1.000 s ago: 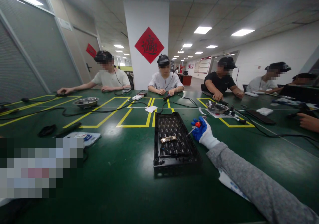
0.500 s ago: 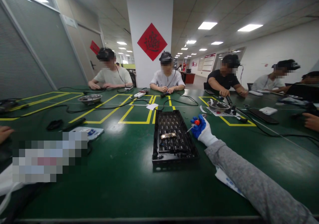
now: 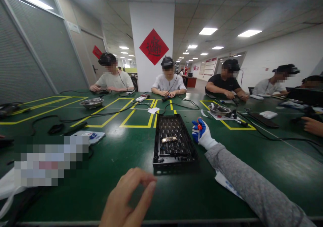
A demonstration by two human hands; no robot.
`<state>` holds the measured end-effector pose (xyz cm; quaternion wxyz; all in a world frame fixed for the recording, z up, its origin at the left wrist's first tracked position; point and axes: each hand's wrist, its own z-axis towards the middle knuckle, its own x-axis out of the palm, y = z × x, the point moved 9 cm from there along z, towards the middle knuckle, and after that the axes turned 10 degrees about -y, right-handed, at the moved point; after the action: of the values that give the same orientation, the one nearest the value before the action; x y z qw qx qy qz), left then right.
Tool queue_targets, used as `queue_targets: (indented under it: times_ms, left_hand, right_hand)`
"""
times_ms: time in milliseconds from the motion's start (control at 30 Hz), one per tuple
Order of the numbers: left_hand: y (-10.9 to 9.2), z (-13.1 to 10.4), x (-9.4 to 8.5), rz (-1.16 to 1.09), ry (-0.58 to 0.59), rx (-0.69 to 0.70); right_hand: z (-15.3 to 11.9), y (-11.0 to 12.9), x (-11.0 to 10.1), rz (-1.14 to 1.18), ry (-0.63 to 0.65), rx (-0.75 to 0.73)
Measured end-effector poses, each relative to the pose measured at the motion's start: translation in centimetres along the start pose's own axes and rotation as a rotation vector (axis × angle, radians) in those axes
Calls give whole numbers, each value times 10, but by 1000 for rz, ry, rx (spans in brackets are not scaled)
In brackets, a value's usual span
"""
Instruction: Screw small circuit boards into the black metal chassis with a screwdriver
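Observation:
My right hand (image 3: 204, 136), in a white and blue work glove, is closed around a screwdriver (image 3: 199, 127) with a red handle. Its thin shaft points down, just right of a black rectangular tray-like housing (image 3: 157, 154), apart from it. Inside the housing, a small gold-coloured metal piece (image 3: 169, 139) lies on a patterned dark panel. My bare left hand (image 3: 130, 198) hovers in front of the housing's near edge. Its fingers are loosely curved, thumb and index tips close together, and nothing shows between them.
Metal bowls stand farther off, one at left (image 3: 92, 103) and one at right (image 3: 219, 109) with small parts. A pixelated packet (image 3: 52, 161) lies left. Black cables (image 3: 83, 120) cross the green table (image 3: 121, 149). Several people sit around it; a co-worker's hand (image 3: 313, 125) shows at right.
My left hand has come into view from below. My right hand has tilted the screwdriver from pointing at the housing to pointing downward. The view has tipped up slightly.

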<state>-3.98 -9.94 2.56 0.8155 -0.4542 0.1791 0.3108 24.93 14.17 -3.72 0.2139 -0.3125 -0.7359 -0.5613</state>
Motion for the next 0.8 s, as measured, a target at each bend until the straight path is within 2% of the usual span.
queue_targets:
  times_ms: [67,133,200,300,367,467,500,600,800]
  left_hand:
    - [-14,48,13,39,-14,-42]
    - [-19,97,33,96,55,-34]
    - [-6,142,48,197,65,-46]
    - [32,190,59,292,-74,-66]
    - [60,203,73,265,-94,-81]
    - [95,203,98,186,-43,-102]
    - [103,201,107,157,9,-110]
    - [111,197,119,105,64,-63]
    - [117,200,124,164,74,-33]
  right_hand:
    - [-3,-1,1,-14,10,9]
    - [-5,-1,3,-19,19,10]
    - [-5,-1,5,-19,28,8]
    - [-4,-1,8,-14,31,9]
    - [-2,-2,9,-11,29,12]
    - [1,-4,11,2,10,25]
    - [2,-4,10,10,-5,27]
    - [5,-4,8,33,-54,15]
    - [7,-3,4,13,-91,1]
